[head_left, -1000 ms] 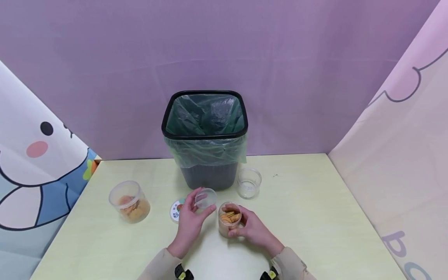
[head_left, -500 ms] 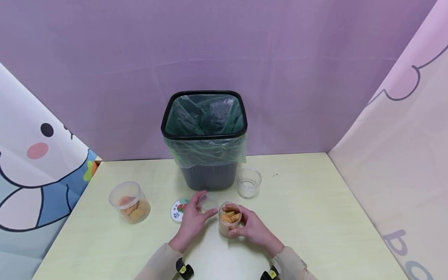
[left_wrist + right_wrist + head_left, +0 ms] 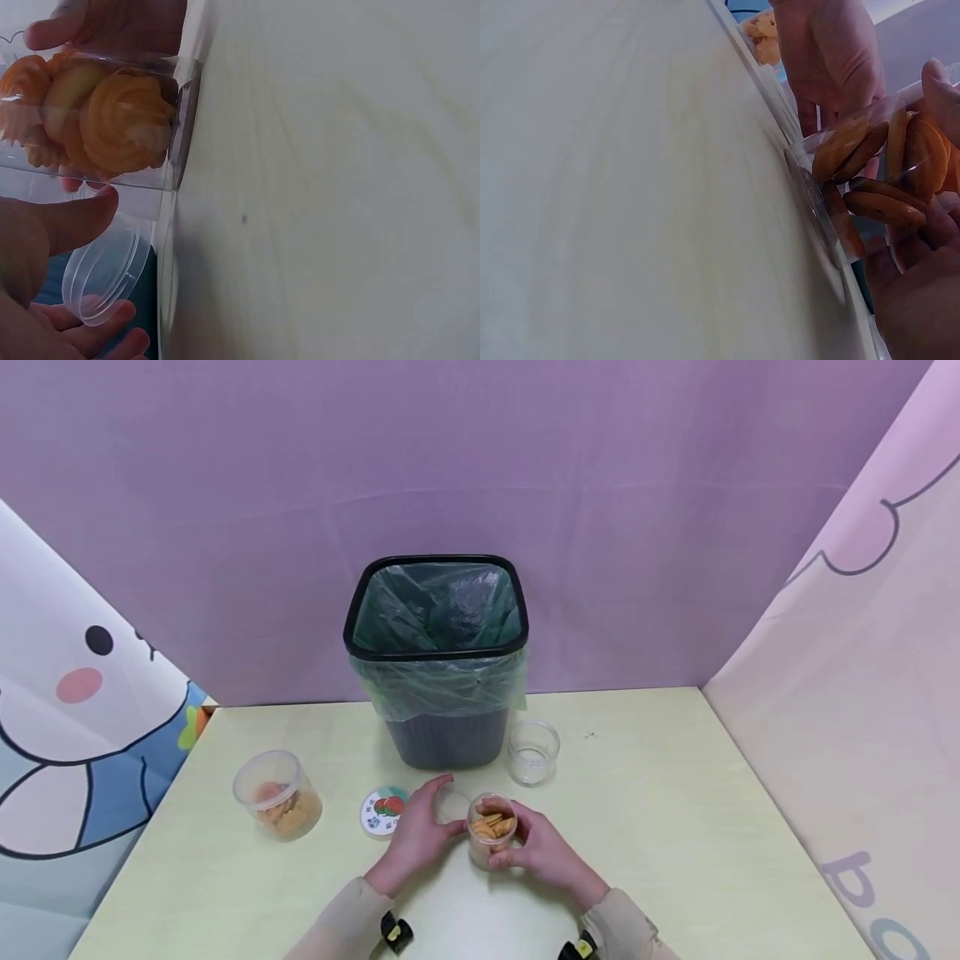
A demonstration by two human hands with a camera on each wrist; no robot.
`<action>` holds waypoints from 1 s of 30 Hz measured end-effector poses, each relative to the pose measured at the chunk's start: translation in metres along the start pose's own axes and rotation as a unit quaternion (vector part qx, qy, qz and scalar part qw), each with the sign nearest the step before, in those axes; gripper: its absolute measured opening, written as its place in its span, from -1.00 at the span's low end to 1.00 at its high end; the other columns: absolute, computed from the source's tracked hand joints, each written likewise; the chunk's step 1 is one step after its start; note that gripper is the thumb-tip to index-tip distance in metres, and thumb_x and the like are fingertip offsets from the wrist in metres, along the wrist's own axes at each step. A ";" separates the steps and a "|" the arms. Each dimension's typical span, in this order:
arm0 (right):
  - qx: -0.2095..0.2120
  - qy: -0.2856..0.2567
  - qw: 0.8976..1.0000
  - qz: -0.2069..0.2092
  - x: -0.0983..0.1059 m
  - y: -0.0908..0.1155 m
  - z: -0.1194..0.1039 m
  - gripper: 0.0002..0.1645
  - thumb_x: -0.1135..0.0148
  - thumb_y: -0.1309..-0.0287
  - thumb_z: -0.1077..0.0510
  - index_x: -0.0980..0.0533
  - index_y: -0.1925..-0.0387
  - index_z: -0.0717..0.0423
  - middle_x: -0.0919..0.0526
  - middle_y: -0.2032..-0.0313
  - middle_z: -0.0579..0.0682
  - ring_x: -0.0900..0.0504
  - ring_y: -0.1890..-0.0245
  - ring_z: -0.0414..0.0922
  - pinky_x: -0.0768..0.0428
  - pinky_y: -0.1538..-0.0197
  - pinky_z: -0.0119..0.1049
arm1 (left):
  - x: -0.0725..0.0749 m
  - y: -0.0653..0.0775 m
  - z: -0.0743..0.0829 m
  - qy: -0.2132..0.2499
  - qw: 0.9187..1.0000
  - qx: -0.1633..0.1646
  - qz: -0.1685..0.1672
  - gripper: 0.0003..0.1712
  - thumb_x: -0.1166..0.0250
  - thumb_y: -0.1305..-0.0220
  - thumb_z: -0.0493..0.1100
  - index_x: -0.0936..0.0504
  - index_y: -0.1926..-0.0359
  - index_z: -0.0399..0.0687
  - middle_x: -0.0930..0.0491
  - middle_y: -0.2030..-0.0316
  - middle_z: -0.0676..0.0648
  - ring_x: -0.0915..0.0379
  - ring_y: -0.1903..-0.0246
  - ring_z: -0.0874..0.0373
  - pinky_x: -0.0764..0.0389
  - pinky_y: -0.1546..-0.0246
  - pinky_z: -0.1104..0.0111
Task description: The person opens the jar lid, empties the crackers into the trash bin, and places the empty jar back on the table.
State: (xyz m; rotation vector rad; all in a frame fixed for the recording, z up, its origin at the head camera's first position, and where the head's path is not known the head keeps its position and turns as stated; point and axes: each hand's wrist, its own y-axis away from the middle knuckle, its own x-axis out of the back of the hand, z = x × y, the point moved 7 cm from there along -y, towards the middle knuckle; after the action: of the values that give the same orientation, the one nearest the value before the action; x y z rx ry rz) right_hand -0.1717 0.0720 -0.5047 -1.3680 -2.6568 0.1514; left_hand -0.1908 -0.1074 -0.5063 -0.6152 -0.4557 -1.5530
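Observation:
My left hand (image 3: 420,837) curves its thumb and fingers around a clear plastic lid (image 3: 105,270), low over the table. In the left wrist view the lid is slightly tilted, with the thumb on one side and fingertips at the other. My right hand (image 3: 546,853) grips a small clear jar (image 3: 480,853) by its right side; it stands upright and uncovered on the table. Cookies (image 3: 885,206) fill part of it. A round white label-printed lid (image 3: 378,817) lies just left of my left hand, partly covered by it.
A larger clear tub (image 3: 270,770) of cookies stands at the left. Behind the hands is a black-rimmed bin (image 3: 450,739) with a green liner. An uncovered clear jar (image 3: 534,753) stands by its right side. Purple cloth (image 3: 600,527) hangs behind the table.
My left hand has shifted slightly right and lowered the clear lid toward the table beside the jar, uncovering more of the printed lid. The right hand and its jar have stayed put.

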 end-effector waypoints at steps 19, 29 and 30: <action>-0.027 -0.001 1.000 0.001 0.001 -0.001 0.002 -0.16 -0.52 0.01 0.26 -0.39 -0.33 0.19 -0.51 -0.26 0.09 -0.39 -0.32 0.03 -0.28 -0.32 -0.40 | 0.023 -0.004 0.002 0.083 0.996 0.000 0.024 -0.19 -0.53 -0.08 -0.22 -0.40 -0.34 -0.19 -0.52 -0.23 -0.15 -0.37 -0.26 -0.12 -0.37 -0.22 -0.07; -0.015 0.002 1.000 0.002 0.000 -0.001 0.002 -0.19 -0.50 0.00 0.28 -0.39 -0.32 0.22 -0.50 -0.26 0.15 -0.38 -0.31 0.09 -0.30 -0.30 -0.42 | 0.070 -0.012 0.021 0.151 0.986 -0.037 0.060 -0.29 -0.46 -0.17 -0.29 -0.40 -0.32 -0.19 -0.63 -0.10 -0.14 -0.54 -0.10 -0.08 -0.46 -0.01 -0.12; -0.017 0.003 1.000 0.003 0.000 -0.001 0.002 -0.18 -0.51 0.00 0.28 -0.40 -0.31 0.21 -0.50 -0.26 0.14 -0.38 -0.32 0.08 -0.29 -0.30 -0.42 | 0.076 -0.014 0.023 0.152 0.986 -0.040 0.060 -0.30 -0.45 -0.18 -0.28 -0.41 -0.32 -0.18 -0.64 -0.09 -0.14 -0.55 -0.08 -0.07 -0.47 0.00 -0.10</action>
State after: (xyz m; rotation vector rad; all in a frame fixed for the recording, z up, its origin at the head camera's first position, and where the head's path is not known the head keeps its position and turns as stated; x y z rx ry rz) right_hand -0.1729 0.0711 -0.5065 -1.3843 -2.6632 0.1046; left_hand -0.2029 -0.1509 -0.4397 -0.4476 -0.1228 -1.5243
